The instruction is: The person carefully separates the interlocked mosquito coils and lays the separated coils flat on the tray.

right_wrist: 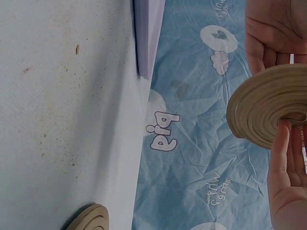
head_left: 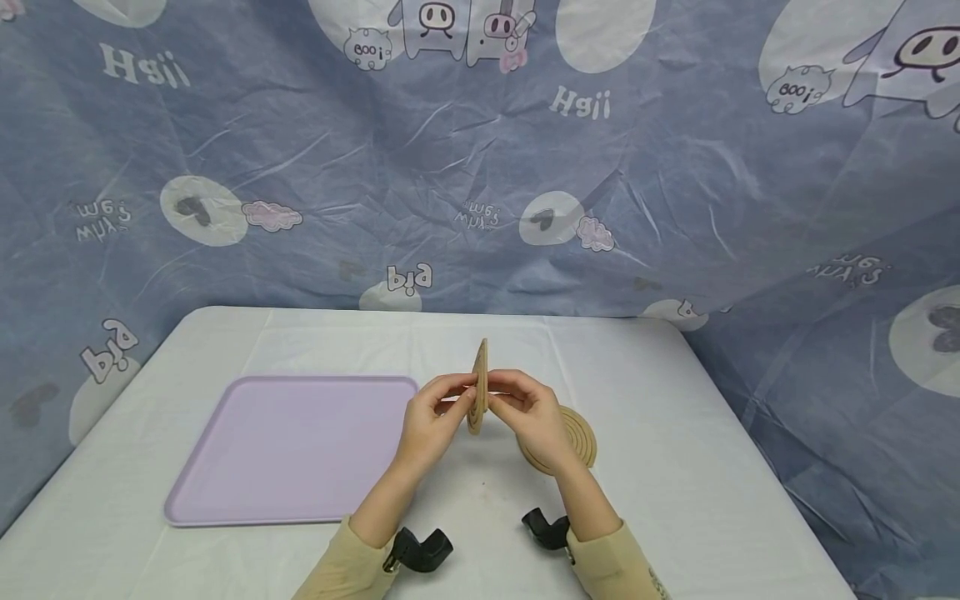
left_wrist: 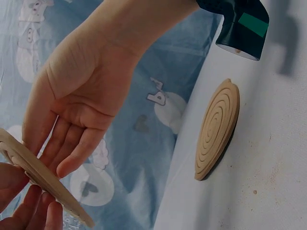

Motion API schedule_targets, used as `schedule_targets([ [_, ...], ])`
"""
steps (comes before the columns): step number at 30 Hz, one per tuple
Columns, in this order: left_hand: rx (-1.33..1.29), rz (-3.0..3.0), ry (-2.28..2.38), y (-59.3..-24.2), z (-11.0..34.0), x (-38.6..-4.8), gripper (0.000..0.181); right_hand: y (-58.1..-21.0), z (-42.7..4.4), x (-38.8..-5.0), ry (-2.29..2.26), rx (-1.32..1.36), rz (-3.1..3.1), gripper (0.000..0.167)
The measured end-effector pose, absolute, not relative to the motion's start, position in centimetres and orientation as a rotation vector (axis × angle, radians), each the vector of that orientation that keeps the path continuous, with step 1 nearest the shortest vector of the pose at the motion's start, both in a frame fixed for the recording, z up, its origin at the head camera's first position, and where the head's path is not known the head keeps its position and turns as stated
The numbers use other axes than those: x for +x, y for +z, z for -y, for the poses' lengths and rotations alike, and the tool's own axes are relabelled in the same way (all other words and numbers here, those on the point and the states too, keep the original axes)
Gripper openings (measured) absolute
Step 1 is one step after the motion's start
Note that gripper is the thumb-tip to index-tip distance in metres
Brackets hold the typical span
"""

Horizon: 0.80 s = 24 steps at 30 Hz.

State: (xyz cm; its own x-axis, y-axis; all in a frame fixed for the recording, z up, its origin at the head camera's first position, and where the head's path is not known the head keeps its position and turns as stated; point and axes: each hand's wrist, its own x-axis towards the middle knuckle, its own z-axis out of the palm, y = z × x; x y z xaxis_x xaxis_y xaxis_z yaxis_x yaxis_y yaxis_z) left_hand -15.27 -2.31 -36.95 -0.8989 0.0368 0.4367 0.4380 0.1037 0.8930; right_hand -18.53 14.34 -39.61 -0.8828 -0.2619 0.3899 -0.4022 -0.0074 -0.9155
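Upright and nearly edge-on, a tan mosquito coil (head_left: 481,387) is held between both hands above the table. My left hand (head_left: 431,421) pinches it from the left with thumb and fingers. From the right, my right hand (head_left: 542,423) holds it; in the right wrist view a thumb touches the middle of the coil (right_wrist: 256,108), where its rings show. A second mosquito coil (head_left: 581,442) lies flat on the table, partly behind the right hand in the head view. All of its oval-looking face (left_wrist: 218,127) shows in the left wrist view. Some fingertips are hidden behind the held coil.
A lilac rectangular tray (head_left: 300,450) sits left of the hands on the white-covered table (head_left: 675,500). Small crumbs (right_wrist: 77,49) dot the cloth. Black wrist mounts (head_left: 422,551) jut from both sleeves. A patterned blue curtain (head_left: 420,167) stands behind the table.
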Motion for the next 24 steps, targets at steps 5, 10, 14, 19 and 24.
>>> schedule_targets([
  [5, -0.470, 2.090, -1.867, -36.91, 2.41, -15.31, 0.018, -39.62, -14.38, -18.50, 2.059, 0.742, 2.129, 0.029],
  [10, -0.456, 2.095, -1.856, -36.81, 2.34, -15.25, 0.015, -39.67, -14.36, -18.54, 2.062, 0.761, 2.118, 0.030],
  [14, -0.461, 2.101, -1.852, -36.76, 2.30, -15.22, 0.014, -39.81, -14.40, -18.56, 2.055, 0.743, 2.115, 0.031],
  [19, -0.463, 2.110, -1.856, -36.79, 2.33, -15.25, 0.014, -40.00, -14.41, -18.67, 2.047, 0.729, 2.125, 0.031],
  [24, -0.465, 2.116, -1.838, -36.78, 2.44, -15.27, 0.015, -40.14, -14.45, -18.83, 2.039, 0.744, 2.126, 0.030],
])
